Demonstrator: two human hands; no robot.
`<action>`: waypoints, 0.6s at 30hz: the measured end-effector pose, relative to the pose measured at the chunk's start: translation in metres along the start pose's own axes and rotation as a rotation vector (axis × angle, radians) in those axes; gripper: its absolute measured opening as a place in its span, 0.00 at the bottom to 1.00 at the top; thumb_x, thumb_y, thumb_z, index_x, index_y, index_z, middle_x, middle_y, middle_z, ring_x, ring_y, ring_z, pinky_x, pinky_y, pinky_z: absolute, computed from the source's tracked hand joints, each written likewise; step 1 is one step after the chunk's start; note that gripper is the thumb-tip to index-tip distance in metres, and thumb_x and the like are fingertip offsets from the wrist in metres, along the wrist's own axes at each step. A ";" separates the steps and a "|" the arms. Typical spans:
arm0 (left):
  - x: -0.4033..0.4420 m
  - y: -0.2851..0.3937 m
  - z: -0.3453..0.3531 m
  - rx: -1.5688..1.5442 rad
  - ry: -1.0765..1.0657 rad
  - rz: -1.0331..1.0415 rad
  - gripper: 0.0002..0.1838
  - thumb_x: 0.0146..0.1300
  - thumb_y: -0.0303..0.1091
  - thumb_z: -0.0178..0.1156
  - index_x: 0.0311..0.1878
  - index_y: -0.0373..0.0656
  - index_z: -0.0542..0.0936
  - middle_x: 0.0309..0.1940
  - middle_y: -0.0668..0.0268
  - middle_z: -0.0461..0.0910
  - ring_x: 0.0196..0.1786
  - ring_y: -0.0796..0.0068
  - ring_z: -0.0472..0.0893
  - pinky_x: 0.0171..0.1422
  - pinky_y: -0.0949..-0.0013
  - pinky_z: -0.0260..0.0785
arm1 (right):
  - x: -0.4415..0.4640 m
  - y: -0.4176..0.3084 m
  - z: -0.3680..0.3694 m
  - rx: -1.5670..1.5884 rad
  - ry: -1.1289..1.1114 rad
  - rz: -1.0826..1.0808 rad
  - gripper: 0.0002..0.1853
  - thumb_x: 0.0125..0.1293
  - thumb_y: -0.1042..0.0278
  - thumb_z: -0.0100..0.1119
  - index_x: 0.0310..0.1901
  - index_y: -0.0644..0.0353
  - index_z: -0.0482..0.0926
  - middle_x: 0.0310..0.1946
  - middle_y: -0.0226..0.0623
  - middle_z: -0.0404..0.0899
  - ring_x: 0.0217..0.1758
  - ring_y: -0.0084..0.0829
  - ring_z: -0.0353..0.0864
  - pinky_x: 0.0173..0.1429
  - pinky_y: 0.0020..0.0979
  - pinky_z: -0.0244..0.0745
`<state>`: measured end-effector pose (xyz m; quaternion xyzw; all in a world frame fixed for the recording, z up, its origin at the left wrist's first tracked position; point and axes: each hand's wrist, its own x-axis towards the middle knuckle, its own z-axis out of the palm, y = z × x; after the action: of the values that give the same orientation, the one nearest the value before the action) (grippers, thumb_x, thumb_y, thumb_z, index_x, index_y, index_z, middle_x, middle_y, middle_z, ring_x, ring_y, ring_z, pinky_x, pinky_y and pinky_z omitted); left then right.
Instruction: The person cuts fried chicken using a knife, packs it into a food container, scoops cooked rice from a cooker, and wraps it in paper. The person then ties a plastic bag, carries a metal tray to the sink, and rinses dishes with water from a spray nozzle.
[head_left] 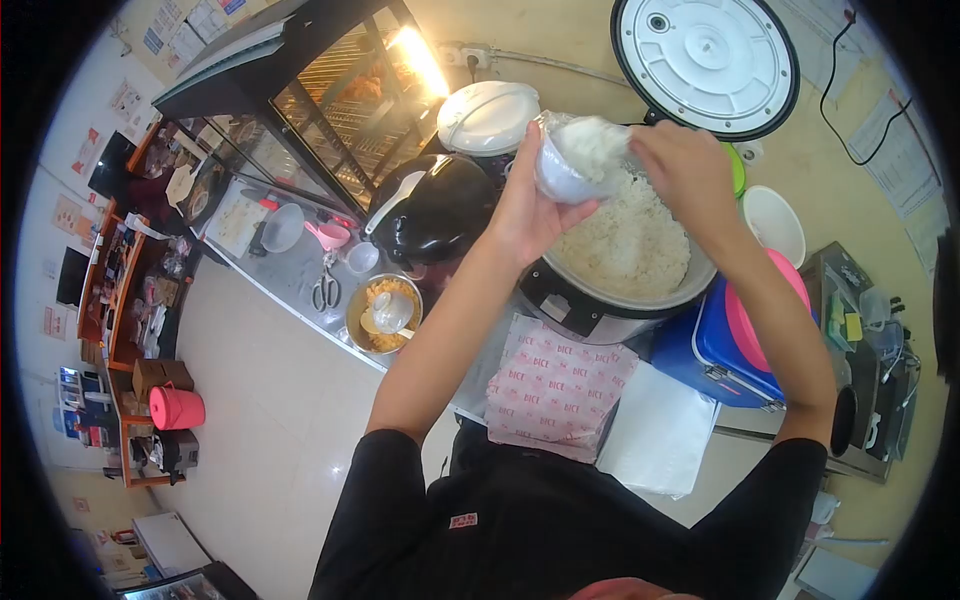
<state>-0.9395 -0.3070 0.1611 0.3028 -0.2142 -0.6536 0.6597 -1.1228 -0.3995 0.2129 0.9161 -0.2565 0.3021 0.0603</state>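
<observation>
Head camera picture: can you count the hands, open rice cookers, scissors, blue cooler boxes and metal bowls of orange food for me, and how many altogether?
Hands: 2 (left hand, right hand)
Open rice cooker: 1
Scissors: 1
Blue cooler box: 1
Metal bowl of orange food: 1
Total: 6

We see the rice cooker [625, 330] in silver and black, with white rice [628, 250] inside. Above it, a whitish bowl [563, 182] shows a lilac tint. Nearer us than the cooker, we find pale pink paper [560, 385] patterned with darker pink lettering. Right of the cooker, we notice a blue cooler [715, 345]; left, a glossy black pot [445, 215]; beyond it, a white lid [708, 48] edged in black.
</observation>
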 end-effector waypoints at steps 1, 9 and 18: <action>0.003 -0.005 -0.003 -0.109 -0.019 -0.039 0.39 0.69 0.72 0.43 0.68 0.50 0.70 0.58 0.61 0.78 0.56 0.61 0.81 0.39 0.73 0.84 | 0.000 -0.009 0.001 -0.078 0.008 -0.118 0.10 0.66 0.68 0.58 0.46 0.57 0.84 0.29 0.34 0.82 0.38 0.39 0.83 0.41 0.39 0.75; 0.003 -0.007 -0.023 -0.402 -0.157 -0.156 0.42 0.66 0.74 0.41 0.66 0.46 0.71 0.56 0.58 0.78 0.53 0.51 0.82 0.29 0.77 0.82 | 0.027 -0.008 -0.051 0.399 -0.109 0.036 0.15 0.67 0.70 0.59 0.54 0.52 0.85 0.36 0.37 0.83 0.34 0.35 0.80 0.41 0.32 0.73; -0.022 0.011 -0.032 -0.329 -0.183 -0.015 0.33 0.72 0.63 0.44 0.66 0.46 0.72 0.57 0.57 0.78 0.49 0.56 0.84 0.28 0.71 0.84 | 0.024 -0.002 -0.033 0.392 -0.334 -0.183 0.13 0.66 0.67 0.61 0.52 0.52 0.85 0.36 0.39 0.83 0.37 0.38 0.80 0.42 0.35 0.73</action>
<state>-0.9104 -0.2817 0.1478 0.1316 -0.1610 -0.7096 0.6733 -1.1221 -0.3995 0.2538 0.9669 -0.1156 0.1840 -0.1340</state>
